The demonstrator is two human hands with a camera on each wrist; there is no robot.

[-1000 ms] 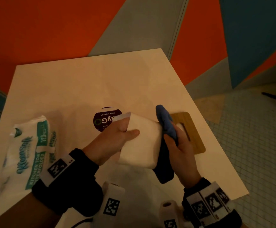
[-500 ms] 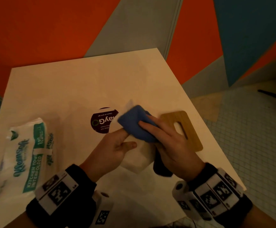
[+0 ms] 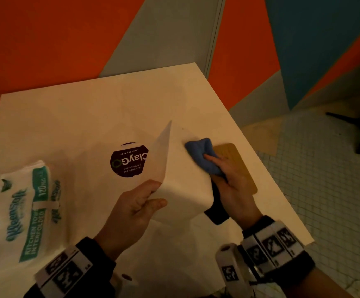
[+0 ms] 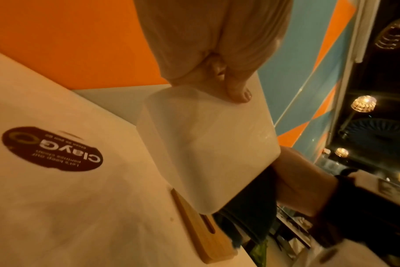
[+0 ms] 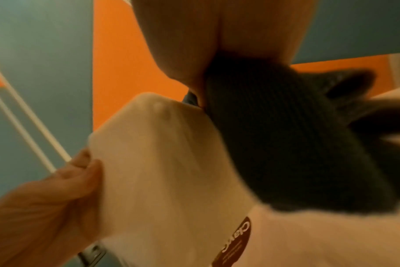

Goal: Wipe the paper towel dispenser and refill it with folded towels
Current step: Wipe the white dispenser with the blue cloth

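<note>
The white box-shaped towel dispenser point(image 3: 181, 175) is tilted up off the table, and my left hand point(image 3: 136, 209) grips its near left side with the thumb on top. My right hand point(image 3: 226, 179) holds a bunched blue cloth point(image 3: 202, 155) against the dispenser's far right face, fingers laid over the cloth. In the left wrist view the dispenser point(image 4: 208, 150) fills the middle with one fingertip point(image 4: 239, 94) on its upper edge. From the right wrist, the cloth point(image 5: 286, 144) looks dark against the dispenser point(image 5: 162, 162). A pack of folded kitchen towels point(image 3: 26, 216) lies at the table's left.
The dispenser's bamboo lid point(image 3: 235, 166) with a slot lies flat on the white table point(image 3: 89, 125), partly under my right hand. A round dark sticker point(image 3: 127, 160) marks the table centre. The table's right edge drops to a tiled floor point(image 3: 325, 190).
The dispenser has been turned so that a corner points up and away. My right hand with the cloth slid from its top face to its right side.
</note>
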